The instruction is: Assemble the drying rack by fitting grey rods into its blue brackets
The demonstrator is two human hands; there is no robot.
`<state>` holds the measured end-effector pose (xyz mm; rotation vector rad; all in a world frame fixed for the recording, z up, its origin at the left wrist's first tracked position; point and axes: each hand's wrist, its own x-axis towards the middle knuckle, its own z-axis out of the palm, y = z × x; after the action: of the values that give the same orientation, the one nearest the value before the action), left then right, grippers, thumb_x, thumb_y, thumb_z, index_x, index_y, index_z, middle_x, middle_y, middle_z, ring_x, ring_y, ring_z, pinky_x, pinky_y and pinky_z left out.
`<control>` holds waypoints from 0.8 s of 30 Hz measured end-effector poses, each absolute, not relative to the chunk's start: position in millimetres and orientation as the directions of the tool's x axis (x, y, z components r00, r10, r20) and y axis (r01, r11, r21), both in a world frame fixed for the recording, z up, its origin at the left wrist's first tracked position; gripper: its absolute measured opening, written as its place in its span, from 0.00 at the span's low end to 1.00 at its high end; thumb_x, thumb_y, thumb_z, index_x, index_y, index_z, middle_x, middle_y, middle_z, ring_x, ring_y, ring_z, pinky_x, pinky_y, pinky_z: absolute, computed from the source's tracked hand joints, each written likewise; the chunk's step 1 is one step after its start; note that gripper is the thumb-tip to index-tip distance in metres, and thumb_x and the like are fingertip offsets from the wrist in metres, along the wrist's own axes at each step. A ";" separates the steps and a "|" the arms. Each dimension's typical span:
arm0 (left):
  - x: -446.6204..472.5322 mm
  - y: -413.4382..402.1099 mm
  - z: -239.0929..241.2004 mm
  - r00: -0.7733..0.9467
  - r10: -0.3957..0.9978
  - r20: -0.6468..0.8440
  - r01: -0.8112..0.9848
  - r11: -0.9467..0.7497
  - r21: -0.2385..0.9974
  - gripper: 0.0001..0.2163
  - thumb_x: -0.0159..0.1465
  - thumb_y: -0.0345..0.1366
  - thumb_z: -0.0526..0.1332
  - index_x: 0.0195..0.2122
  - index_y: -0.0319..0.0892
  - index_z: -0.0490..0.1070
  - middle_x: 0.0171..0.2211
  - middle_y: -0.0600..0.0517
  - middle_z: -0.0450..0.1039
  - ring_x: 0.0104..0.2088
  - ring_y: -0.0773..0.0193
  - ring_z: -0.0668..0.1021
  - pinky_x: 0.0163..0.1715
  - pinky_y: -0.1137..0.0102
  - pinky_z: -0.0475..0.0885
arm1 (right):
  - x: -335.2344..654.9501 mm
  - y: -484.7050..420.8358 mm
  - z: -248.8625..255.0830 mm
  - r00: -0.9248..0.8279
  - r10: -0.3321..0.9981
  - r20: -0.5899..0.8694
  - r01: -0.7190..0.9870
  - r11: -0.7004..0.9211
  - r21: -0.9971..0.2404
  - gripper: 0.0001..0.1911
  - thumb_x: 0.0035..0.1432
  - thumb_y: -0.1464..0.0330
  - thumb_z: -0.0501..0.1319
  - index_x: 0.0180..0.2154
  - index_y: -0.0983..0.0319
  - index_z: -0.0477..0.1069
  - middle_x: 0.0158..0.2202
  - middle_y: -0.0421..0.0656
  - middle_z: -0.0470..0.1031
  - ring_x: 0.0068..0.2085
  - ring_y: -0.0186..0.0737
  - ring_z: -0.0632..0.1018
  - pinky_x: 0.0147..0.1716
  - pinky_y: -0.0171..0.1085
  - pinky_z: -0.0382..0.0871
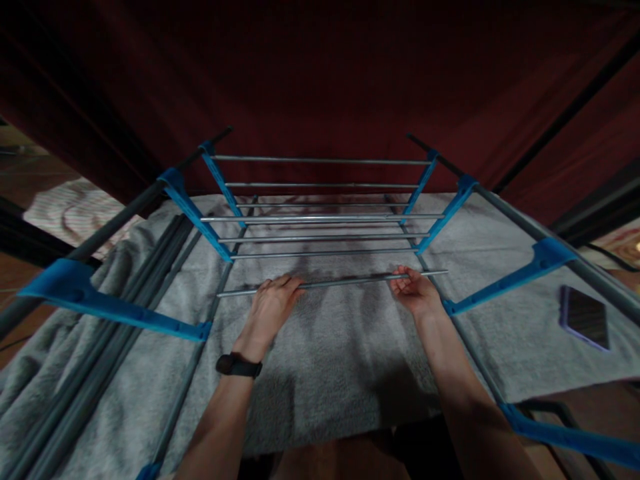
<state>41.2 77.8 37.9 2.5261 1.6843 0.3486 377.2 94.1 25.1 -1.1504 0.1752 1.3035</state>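
My left hand (pixel 276 298) is closed over a thin grey metal rod (pixel 345 283) near its left end. Toward the other end, my right hand (pixel 411 287) grips the same rod between thumb and fingers. The rod lies slightly tilted, its right end higher in view, between the two sides of a rack frame. On the left side is a blue plastic bracket (pixel 125 312); opposite it, another blue bracket (pixel 510 277) joins the right-hand tubes. Neither end of the rod visibly sits in a bracket. Farther back, several rods (pixel 320 218) span between pairs of blue brackets.
A grey blanket (pixel 330 373) lies under the frame. Several loose grey tubes (pixel 125 320) rest on it at the left. A phone (pixel 585 317) lies at the right. Behind the rack hangs a dark red curtain (pixel 320 80).
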 end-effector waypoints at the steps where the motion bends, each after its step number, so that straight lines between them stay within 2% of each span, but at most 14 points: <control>1: 39.5 78.6 37.0 0.363 0.921 0.141 0.900 -0.386 0.202 0.12 0.75 0.39 0.54 0.51 0.44 0.76 0.46 0.45 0.81 0.46 0.53 0.82 0.51 0.60 0.72 | 380.0 94.0 24.5 0.333 0.662 -0.672 -0.814 -0.158 -0.559 0.11 0.65 0.78 0.54 0.35 0.58 0.69 0.25 0.34 0.76 0.25 0.30 0.79 0.27 0.31 0.76; 5: 34.4 80.5 32.8 0.347 0.926 0.149 0.900 -0.373 0.225 0.12 0.74 0.38 0.55 0.51 0.44 0.77 0.48 0.45 0.82 0.48 0.52 0.82 0.51 0.58 0.73 | 390.8 93.6 23.3 0.342 0.665 -0.663 -0.823 -0.128 -0.554 0.13 0.66 0.76 0.50 0.33 0.58 0.68 0.27 0.35 0.77 0.26 0.32 0.80 0.28 0.34 0.78; 9: 34.2 80.3 31.3 0.357 0.919 0.165 0.895 -0.387 0.223 0.13 0.74 0.37 0.55 0.51 0.43 0.77 0.47 0.45 0.82 0.48 0.51 0.82 0.52 0.58 0.73 | 396.8 94.5 22.0 0.366 0.659 -0.657 -0.816 -0.113 -0.567 0.12 0.65 0.75 0.50 0.33 0.57 0.68 0.29 0.37 0.79 0.28 0.33 0.80 0.29 0.35 0.78; 13: 34.6 80.5 33.0 0.386 0.912 0.137 0.883 -0.408 0.232 0.13 0.74 0.37 0.54 0.51 0.43 0.77 0.47 0.45 0.82 0.48 0.52 0.83 0.52 0.58 0.74 | 399.8 96.4 20.9 0.401 0.638 -0.657 -0.804 -0.098 -0.586 0.13 0.66 0.77 0.50 0.34 0.58 0.69 0.29 0.36 0.78 0.27 0.31 0.79 0.30 0.33 0.78; 18: 30.7 82.0 32.1 0.389 0.912 0.133 0.875 -0.411 0.258 0.13 0.74 0.37 0.55 0.53 0.43 0.77 0.48 0.46 0.82 0.48 0.54 0.83 0.52 0.61 0.74 | 406.3 97.0 20.5 0.490 0.616 -0.618 -0.781 -0.005 -0.624 0.13 0.67 0.77 0.51 0.34 0.59 0.69 0.28 0.35 0.77 0.27 0.27 0.79 0.31 0.29 0.77; 24: 28.6 81.7 32.0 0.390 0.908 0.154 0.862 -0.419 0.286 0.12 0.74 0.37 0.56 0.51 0.44 0.78 0.46 0.47 0.82 0.48 0.54 0.82 0.51 0.62 0.74 | 409.5 95.1 15.5 0.528 0.622 -0.578 -0.746 0.013 -0.666 0.11 0.67 0.75 0.52 0.34 0.58 0.68 0.27 0.34 0.76 0.26 0.27 0.78 0.30 0.29 0.76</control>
<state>28.6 81.7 32.0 2.4822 1.5947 0.4303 409.5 95.1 15.5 -1.1343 0.1339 1.0706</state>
